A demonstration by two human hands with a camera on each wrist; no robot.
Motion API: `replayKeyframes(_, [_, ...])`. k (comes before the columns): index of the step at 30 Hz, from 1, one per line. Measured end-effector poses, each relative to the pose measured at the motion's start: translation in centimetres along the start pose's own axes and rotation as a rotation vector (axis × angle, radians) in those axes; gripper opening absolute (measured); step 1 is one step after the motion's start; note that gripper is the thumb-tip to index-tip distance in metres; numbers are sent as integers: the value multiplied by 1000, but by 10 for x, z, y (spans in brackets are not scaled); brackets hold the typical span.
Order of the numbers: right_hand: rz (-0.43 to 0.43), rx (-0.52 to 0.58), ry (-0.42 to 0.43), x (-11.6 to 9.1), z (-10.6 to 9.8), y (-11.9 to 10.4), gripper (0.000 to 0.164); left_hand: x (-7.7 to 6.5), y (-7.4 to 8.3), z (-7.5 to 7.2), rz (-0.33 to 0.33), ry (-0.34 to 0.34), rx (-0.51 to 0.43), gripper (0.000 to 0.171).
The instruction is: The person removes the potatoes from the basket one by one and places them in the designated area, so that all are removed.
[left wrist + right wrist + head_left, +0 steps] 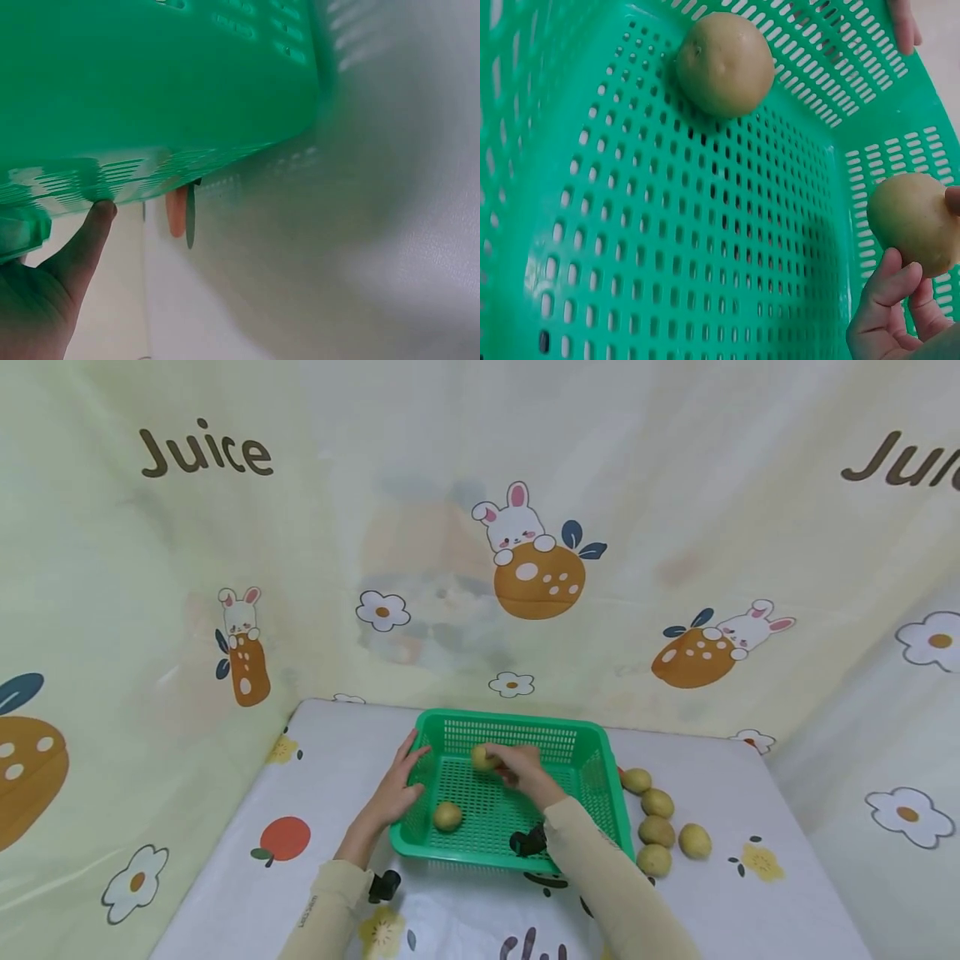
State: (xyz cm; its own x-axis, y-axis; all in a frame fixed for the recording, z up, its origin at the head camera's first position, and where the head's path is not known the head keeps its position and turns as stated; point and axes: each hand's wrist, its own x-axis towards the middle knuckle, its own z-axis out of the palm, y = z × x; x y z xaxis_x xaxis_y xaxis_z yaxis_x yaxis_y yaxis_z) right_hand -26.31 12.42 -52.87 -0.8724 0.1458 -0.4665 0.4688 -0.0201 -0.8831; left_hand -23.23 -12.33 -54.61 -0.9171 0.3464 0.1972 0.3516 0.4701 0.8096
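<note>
A green plastic basket [517, 862] with slotted walls stands on the table. My left hand [392, 787] holds its left side, fingers over the rim and thumb [88, 244] against the outer wall. Over the back part of the basket, my right hand [522, 770] pinches a potato [483, 758] between thumb and fingers. The right wrist view shows this held potato [913, 221] beside the slotted wall. Another potato [447, 817] lies on the basket floor near the front left corner.
Right of the basket, several potatoes [657, 832] lie in a loose group on the printed white tablecloth [750, 927]. A bit of something red [620, 773] shows by the basket's right rim. Printed curtains hang behind and at both sides.
</note>
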Motion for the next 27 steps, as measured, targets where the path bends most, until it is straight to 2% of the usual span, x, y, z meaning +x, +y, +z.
replayKeyframes(4, [5, 22, 6, -4, -8, -2, 27, 0, -1, 0, -10, -3, -8, 68])
replayKeyframes(10, [1, -2, -11, -10, -18, -7, 30, -1, -1, -2, -7, 1, -15, 69])
replayKeyframes(15, [-25, 15, -20, -15, -26, -10, 33, -1, 2, -3, -9, 0, -11, 69])
replayKeyframes(19, [-50, 14, -25, -23, -34, -14, 27, 0, 4, -3, -12, 3, -10, 68])
replayKeyframes(23, [-85, -13, -8, -31, -41, -19, 22, 0, 5, -2, -7, 5, -10, 68])
replayKeyframes(27, [-109, -15, 12, -40, -51, -22, 26, 0, 3, 1, -2, -1, -1, 68])
